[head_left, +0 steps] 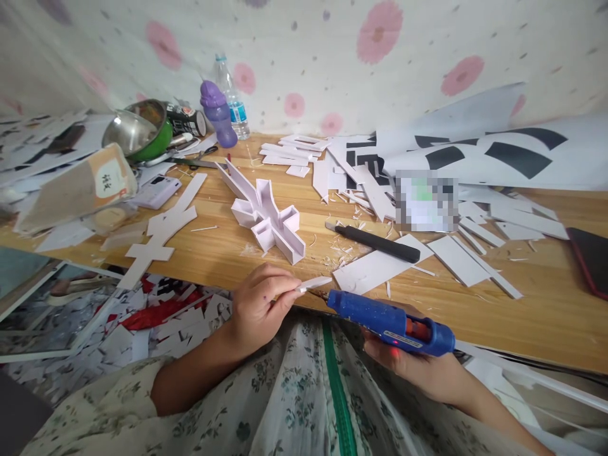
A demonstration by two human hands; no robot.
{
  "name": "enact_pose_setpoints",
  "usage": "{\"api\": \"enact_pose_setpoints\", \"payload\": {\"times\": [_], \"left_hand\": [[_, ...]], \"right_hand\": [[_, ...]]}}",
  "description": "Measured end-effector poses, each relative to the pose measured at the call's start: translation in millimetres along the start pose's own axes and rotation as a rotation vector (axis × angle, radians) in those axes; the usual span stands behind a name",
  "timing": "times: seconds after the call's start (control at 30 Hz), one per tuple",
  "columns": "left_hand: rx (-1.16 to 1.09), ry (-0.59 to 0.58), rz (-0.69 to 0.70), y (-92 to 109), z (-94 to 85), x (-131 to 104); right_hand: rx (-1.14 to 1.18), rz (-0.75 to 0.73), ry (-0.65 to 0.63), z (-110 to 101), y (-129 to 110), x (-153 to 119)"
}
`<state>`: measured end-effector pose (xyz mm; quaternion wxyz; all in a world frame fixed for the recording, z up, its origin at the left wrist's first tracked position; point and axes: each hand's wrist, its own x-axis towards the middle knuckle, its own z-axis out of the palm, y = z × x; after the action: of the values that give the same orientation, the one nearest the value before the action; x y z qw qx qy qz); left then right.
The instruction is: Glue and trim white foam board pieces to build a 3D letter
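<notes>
Glue work at the near edge of a cluttered wooden table [546,304]. Left hand [259,301] pinching a small white strip [313,283] between thumb and fingertips, just off the table edge, above the lap. Right hand [413,361] wrapped around a blue glue gun [389,322], fingers closed on the body, nozzle touching or nearly touching the strip's end; exact contact too small to tell. Further back on the table, a white cross-shaped form [268,218] of upright foam walls, a flat cut-out [159,234] to its left, a black-handled knife [377,244] to its right, loose white offcuts [470,253] all around. Steel bowl [133,130], purple bottle [218,114] and water bottle [235,101] against the flowered wall.

Likely risks: hot glue reaching the pinching fingertips, so close to the nozzle; a drip onto the patterned dress [304,392] directly below; glue cooling before the strip gets to the form, leaving a weak joint; too heavy a bead squeezing out along the thin edge.
</notes>
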<state>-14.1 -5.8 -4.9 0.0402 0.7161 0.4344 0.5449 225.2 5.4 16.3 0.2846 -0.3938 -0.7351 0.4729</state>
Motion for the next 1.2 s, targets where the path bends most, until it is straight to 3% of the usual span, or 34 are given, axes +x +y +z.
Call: {"api": "enact_pose_setpoints", "payload": {"times": [0.5, 0.67, 0.87, 1.07, 1.2], "left_hand": [[-0.018, 0.028, 0.029, -3.5, -2.5, -0.9], [-0.015, 0.03, 0.033, -4.8, -4.4, -1.2], [-0.02, 0.048, 0.007, -3.6, -5.9, -1.4], [-0.171, 0.061, -0.122, -4.3, -5.9, -4.8], [-0.394, 0.114, -0.321, -6.3, -2.5, -8.7]], "right_hand": [[-0.018, -0.048, 0.036, -4.4, 6.4, -1.1], [-0.064, -0.009, 0.149, -4.5, 23.3, -10.0], [-0.056, -0.016, 0.099, -7.5, 16.8, -8.3], [-0.037, 0.007, 0.124, -9.0, 21.2, -12.3], [0.003, 0.011, 0.109, -9.7, 22.2, -14.8]]}}
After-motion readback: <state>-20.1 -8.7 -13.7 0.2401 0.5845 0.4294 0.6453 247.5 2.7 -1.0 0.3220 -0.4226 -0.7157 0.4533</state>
